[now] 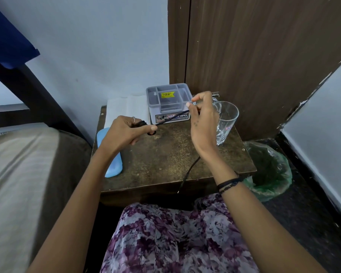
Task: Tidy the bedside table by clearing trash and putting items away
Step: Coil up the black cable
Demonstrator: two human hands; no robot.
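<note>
- While both hands grip the black cable point(172, 119) over the table point(165, 154), a bed point(18, 164) adjoins left.
- Bin point(270, 170) beside the table's right edge.
- Grey organiser point(168, 103) at rear, behind the cable.
- Blue case point(110, 154) under the left forearm.
- Glass mug point(225, 123) behind the right hand point(203, 119).
- Left hand point(126, 131) holds the coiled cable end; right hand pinches the cable.

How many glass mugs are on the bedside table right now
1. The glass mug stands at the right rear of the bedside table, just behind the right hand and right of the gray organizer box. None seems hidden.
</note>
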